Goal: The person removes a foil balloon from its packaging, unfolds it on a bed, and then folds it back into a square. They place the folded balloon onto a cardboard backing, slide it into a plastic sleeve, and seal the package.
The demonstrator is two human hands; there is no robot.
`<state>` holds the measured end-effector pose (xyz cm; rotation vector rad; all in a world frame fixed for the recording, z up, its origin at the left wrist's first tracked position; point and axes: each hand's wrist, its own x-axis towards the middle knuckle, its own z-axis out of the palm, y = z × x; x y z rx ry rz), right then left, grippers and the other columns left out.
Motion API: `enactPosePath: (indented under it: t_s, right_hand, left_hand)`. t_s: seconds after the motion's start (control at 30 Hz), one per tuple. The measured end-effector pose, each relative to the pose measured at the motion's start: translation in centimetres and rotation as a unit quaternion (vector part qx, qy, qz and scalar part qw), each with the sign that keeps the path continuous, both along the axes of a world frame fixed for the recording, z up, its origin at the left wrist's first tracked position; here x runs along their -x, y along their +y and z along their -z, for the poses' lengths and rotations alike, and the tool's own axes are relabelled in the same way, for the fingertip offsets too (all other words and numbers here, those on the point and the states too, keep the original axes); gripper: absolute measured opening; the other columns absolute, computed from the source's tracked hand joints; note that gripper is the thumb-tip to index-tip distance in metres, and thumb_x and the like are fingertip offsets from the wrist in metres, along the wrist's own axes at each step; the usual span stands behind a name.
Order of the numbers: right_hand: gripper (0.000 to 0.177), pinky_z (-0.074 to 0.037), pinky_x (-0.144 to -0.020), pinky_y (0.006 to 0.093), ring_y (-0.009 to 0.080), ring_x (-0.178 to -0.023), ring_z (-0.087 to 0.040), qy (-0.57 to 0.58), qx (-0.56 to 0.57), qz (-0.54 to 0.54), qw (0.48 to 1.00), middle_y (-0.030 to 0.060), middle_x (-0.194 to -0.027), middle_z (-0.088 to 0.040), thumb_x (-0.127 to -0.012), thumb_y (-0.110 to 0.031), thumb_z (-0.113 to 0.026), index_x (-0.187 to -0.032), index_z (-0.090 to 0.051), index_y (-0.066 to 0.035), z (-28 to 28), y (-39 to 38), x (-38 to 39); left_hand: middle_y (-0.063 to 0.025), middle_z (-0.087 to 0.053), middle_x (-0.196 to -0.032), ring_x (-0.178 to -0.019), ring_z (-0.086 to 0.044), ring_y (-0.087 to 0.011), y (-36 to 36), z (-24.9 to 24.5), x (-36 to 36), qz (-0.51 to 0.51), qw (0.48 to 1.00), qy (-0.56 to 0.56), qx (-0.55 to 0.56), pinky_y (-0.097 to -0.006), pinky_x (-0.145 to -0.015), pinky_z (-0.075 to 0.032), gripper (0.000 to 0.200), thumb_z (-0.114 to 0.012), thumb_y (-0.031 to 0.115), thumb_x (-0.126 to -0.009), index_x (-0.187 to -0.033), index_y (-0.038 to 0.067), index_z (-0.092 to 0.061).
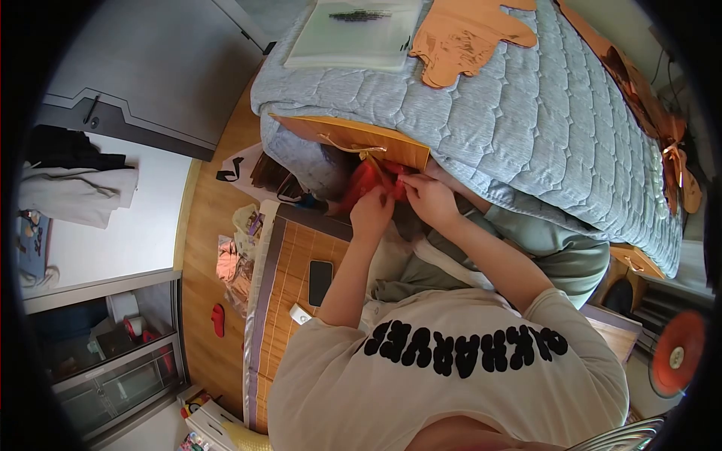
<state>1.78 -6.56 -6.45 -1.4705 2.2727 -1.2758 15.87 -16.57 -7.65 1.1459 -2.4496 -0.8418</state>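
Both my hands work close together just below the wooden bed drawer front (402,144). A thin, crumpled red plastic bag (362,184) lies between them, partly hidden by the fingers. My left hand (373,210) is closed, its fingertips pinching the bag from the near side. To its right, my right hand (431,201) is also closed, with thumb and finger pressed on another part of the red bag. A yellowish strip (368,155) runs from the drawer handle area down toward the bag. What the bag contains, if anything, cannot be seen.
A quilted grey mattress (496,128) carries a clear plastic case (353,34) and an orange sheet (466,37). On the bamboo mat (301,248) lie a phone (321,283) and a small white item (300,313). Bags (244,225) and a red slipper (218,320) occupy the left floor.
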Motion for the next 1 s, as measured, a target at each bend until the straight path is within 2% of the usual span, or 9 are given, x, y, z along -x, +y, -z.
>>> enactPosePath:
  t_s: [0.17, 0.27, 0.47, 0.6, 0.67, 0.77, 0.8, 0.87, 1.0]
  right_hand:
    - [0.028, -0.059, -0.07, 0.0452, 0.0317, -0.085, -0.073, 0.086, -0.161, -0.062, 0.981, 0.0129, -0.096, -0.074, -0.092, -0.017, -0.06, -0.118, -0.07, -0.017, 0.3, -2.0, 0.2]
    - [0.027, -0.059, -0.071, 0.0455, 0.0321, -0.086, -0.074, 0.048, -0.222, -0.039, 0.973, 0.0138, -0.091, -0.074, -0.088, -0.016, -0.062, -0.115, -0.069, -0.016, -0.7, -3.1, 0.4]
    - [0.02, -0.059, -0.071, 0.0465, 0.0353, -0.087, -0.074, 0.133, -0.239, -0.117, 0.955, 0.0145, -0.09, -0.075, -0.083, -0.019, -0.067, -0.102, -0.071, -0.014, -0.7, -3.0, 1.6]
    - [0.02, -0.059, -0.075, 0.0453, 0.0339, -0.094, -0.074, 0.121, -0.319, -0.183, 0.922, 0.0148, -0.098, -0.075, -0.083, -0.018, -0.066, -0.101, -0.073, -0.012, -1.5, -2.6, 2.1]
    - [0.026, -0.058, -0.084, 0.0442, 0.032, -0.105, -0.071, 0.016, -0.374, -0.246, 0.894, 0.0139, -0.109, -0.074, -0.086, -0.016, -0.063, -0.11, -0.072, -0.013, -3.1, -2.0, 2.4]
    - [0.034, -0.054, -0.092, 0.0437, 0.032, -0.108, -0.069, -0.114, -0.249, -0.263, 0.925, 0.0161, -0.121, -0.07, -0.09, -0.02, -0.058, -0.122, -0.069, -0.017, -5.1, -0.2, 2.6]
    - [0.034, -0.054, -0.092, 0.0437, 0.032, -0.108, -0.069, -0.106, -0.246, -0.247, 0.931, 0.0161, -0.121, -0.07, -0.09, -0.02, -0.058, -0.122, -0.069, -0.017, -4.4, 0.4, 2.7]
    - [0.033, -0.052, -0.096, 0.0436, 0.0317, -0.113, -0.067, 0.075, -0.18, -0.243, 0.95, 0.0127, -0.129, -0.067, -0.094, -0.02, -0.059, -0.126, -0.066, -0.014, -1.5, 1.5, 3.3]
    - [0.025, -0.053, -0.095, 0.0409, 0.0311, -0.116, -0.064, 0.041, -0.04, -0.2, 0.978, 0.0112, -0.122, -0.068, -0.091, -0.018, -0.068, -0.114, -0.07, -0.009, -5.6, 6.5, 4.4]
  left_hand:
    - [-0.0145, -0.069, -0.081, -0.078, -0.069, -0.0371, 1.5, -2.6, 0.7, 0.058, 0.995, -0.043, 0.07, -0.0474, -0.066, -0.055, 0.019, -0.067, 0.029, -0.089, -0.09, 0.01, -0.065]
    - [-0.0127, -0.069, -0.079, -0.075, -0.069, -0.035, 1.6, -3.4, 0.7, 0.097, 0.988, -0.053, 0.103, -0.0464, -0.063, -0.055, 0.016, -0.068, 0.026, -0.086, -0.088, 0.01, -0.065]
    - [-0.0109, -0.067, -0.076, -0.072, -0.068, -0.0333, 2.1, -5.3, 0.4, 0.137, 0.983, -0.009, 0.125, -0.0445, -0.061, -0.054, 0.013, -0.07, 0.022, -0.083, -0.084, 0.01, -0.064]
    - [-0.0115, -0.068, -0.077, -0.073, -0.068, -0.0336, 2.7, -6.5, 0.4, 0.153, 0.986, 0.001, 0.069, -0.0441, -0.062, -0.054, 0.013, -0.069, 0.023, -0.083, -0.083, 0.01, -0.065]
    - [-0.0114, -0.068, -0.079, -0.074, -0.068, -0.0337, 3.0, -7.1, 0.2, 0.161, 0.987, 0.013, 0.028, -0.0445, -0.063, -0.054, 0.014, -0.068, 0.024, -0.084, -0.083, 0.01, -0.065]
    - [-0.013, -0.069, -0.08, -0.076, -0.068, -0.0354, 3.1, -7.4, 0.2, 0.175, 0.984, -0.005, -0.012, -0.046, -0.066, -0.054, 0.015, -0.068, 0.026, -0.086, -0.086, 0.011, -0.066]
    - [-0.0134, -0.068, -0.077, -0.074, -0.068, -0.0352, 3.1, -7.3, 0.1, 0.18, 0.984, 0.005, -0.013, -0.0449, -0.064, -0.052, 0.016, -0.068, 0.026, -0.087, -0.087, 0.01, -0.066]
    - [-0.0144, -0.067, -0.076, -0.072, -0.067, -0.0354, 3.1, -7.7, 0.3, 0.195, 0.981, 0.011, -0.021, -0.0435, -0.062, -0.051, 0.018, -0.069, 0.026, -0.089, -0.089, 0.009, -0.066]
    - [-0.0156, -0.069, -0.083, -0.075, -0.069, -0.0328, 2.9, -8.1, 0.1, 0.258, 0.965, -0.009, -0.044, -0.0397, -0.066, -0.052, 0.017, -0.068, 0.023, -0.093, -0.097, 0.007, -0.068]
